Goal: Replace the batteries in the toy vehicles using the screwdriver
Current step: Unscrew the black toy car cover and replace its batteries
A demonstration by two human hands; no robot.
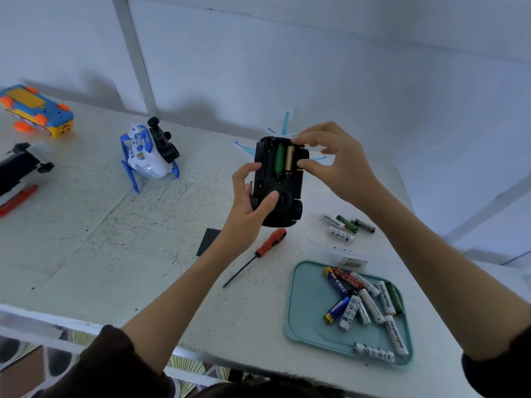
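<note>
Above the worktop (115, 254), the left hand (247, 208) wraps the upturned black toy car (277, 182) in its grip. The right hand (336, 162) pinches at the gold battery (290, 158) beside the green battery (279, 159); seat it squarely against the spring. The screwdriver (258, 252) lies idle below.

White table (86, 239) with screwdriver (263, 251), teal tray (307, 305) (battery-laden), blue-white toy (146, 153), clear container (321, 245).

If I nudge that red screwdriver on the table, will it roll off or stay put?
The screwdriver would probably roll a little: its handle looks rounded and its shaft thin. It lies flat on the table, well back from the near edge, so falling seems unlikely. It looks stiff and light.
</note>
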